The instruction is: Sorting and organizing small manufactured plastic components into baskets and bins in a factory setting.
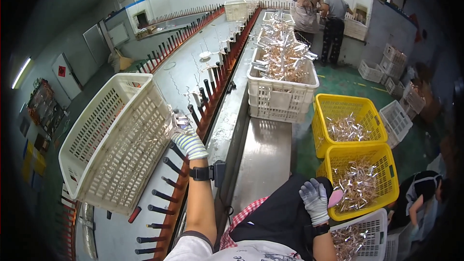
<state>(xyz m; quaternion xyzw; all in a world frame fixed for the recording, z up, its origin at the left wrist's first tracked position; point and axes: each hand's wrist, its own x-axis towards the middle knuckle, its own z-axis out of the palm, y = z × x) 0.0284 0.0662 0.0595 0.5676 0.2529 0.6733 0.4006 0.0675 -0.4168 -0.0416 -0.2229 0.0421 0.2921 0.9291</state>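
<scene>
My left hand, in a striped knit glove, reaches over a line of dark upright pegs. Its fingers are closed around small shiny metal pieces, partly hidden by the glove. Just left of it a tilted white plastic basket sits over the table; a few orange bits show through its slots. My right hand, in a pale grey-white glove, lies on my dark-clothed thigh with its fingers apart and nothing in them. A pink rounded thing shows beside it.
White baskets heaped with silver and copper-coloured parts stand ahead on the right. Yellow baskets of similar parts are to my right, above a white one. Two people stand far ahead; another person bends at the right.
</scene>
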